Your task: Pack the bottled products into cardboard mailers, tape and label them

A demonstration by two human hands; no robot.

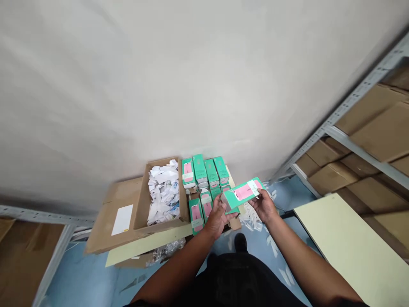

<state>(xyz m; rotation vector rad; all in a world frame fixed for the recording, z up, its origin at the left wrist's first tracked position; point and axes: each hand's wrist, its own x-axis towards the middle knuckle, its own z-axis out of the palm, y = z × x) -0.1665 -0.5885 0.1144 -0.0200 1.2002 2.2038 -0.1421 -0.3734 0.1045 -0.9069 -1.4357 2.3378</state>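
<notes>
A long green box with a pink panel and a white label is held up between my two hands, tilted with its right end higher. My left hand grips its left end, fingers at the side and underneath. At the right end, my right hand is closed on the lower edge, thumb near the label. Just behind and left of it stand several like green boxes in rows, partly covered by the held box and my left hand. Left of these is an open cardboard box full of crumpled white paper.
A cardboard flap with a white label spreads left of the open box. Pale boards lie beneath. Metal shelving with cardboard boxes lines the right side, near a pale tabletop. Paper scraps litter the blue floor.
</notes>
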